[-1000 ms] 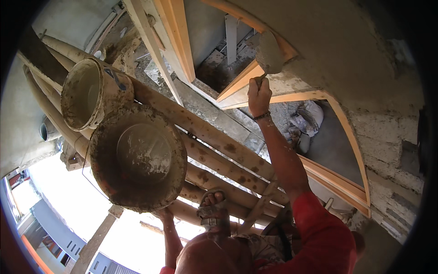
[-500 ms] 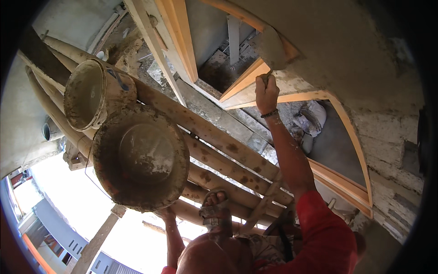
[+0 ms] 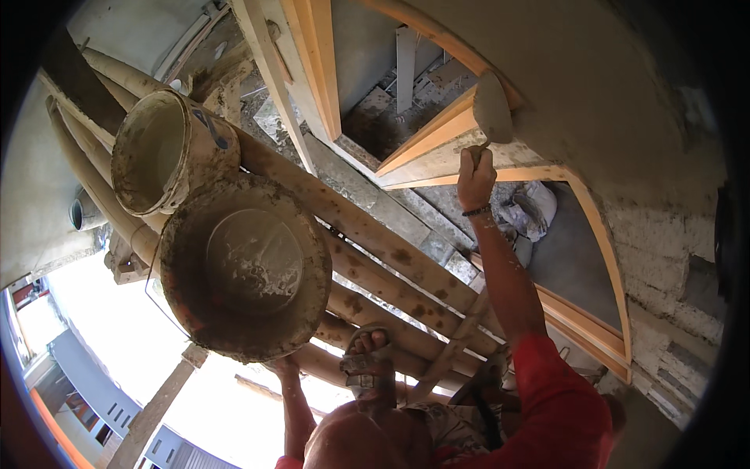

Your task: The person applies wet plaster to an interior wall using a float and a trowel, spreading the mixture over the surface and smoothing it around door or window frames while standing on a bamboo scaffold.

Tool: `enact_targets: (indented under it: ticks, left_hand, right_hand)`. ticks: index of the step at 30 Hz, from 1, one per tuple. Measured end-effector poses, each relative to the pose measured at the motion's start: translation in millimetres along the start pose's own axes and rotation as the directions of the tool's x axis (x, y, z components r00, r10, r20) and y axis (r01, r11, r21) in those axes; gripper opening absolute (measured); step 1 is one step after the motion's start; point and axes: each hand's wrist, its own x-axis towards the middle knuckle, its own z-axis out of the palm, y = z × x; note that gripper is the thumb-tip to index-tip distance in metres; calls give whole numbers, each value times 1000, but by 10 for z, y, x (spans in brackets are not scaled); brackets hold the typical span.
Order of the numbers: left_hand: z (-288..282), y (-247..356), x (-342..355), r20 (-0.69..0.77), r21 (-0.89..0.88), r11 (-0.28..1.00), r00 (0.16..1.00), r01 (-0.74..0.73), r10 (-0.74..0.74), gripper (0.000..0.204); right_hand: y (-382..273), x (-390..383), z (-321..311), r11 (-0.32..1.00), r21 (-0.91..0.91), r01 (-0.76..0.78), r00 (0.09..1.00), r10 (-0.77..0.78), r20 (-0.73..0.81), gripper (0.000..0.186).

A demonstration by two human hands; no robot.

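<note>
My right hand (image 3: 476,181), a dark bracelet at its wrist, is closed round the handle of a trowel (image 3: 492,109). The mortar-coated blade lies at the edge of the grey plastered wall (image 3: 578,86), beside the corner of an orange wooden frame (image 3: 441,129). Lower left, my left hand (image 3: 284,365) reaches to the underside of a mortar-crusted round basin (image 3: 183,313); the rim hides its fingers. A thin layer of wet grey mortar (image 3: 258,258) covers the basin's bottom.
A dirty white bucket (image 3: 207,168) stands against the basin. Bamboo poles (image 3: 406,289) form a gapped platform, with my sandalled foot (image 3: 367,363) on it. Below lie planks, rubble and a white sack (image 3: 535,207). A second wooden frame (image 3: 598,227) edges an opening at right.
My right hand and the trowel have shifted slightly right, and the blade has turned more upright. My left hand stays under the basin's rim. The view has moved slightly.
</note>
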Motion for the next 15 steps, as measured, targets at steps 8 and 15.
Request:
enact_targets:
  ticks: [8, 15]
  left_hand:
    - [128, 315, -92, 37, -169, 974, 988, 151, -147, 55]
    - [12, -83, -7, -10, -51, 998, 999, 48, -49, 57]
  right_hand:
    - [-52, 300, 380, 982, -105, 155, 988, -152, 43, 28]
    - [15, -104, 33, 994, 56, -92, 995, 94, -42, 24]
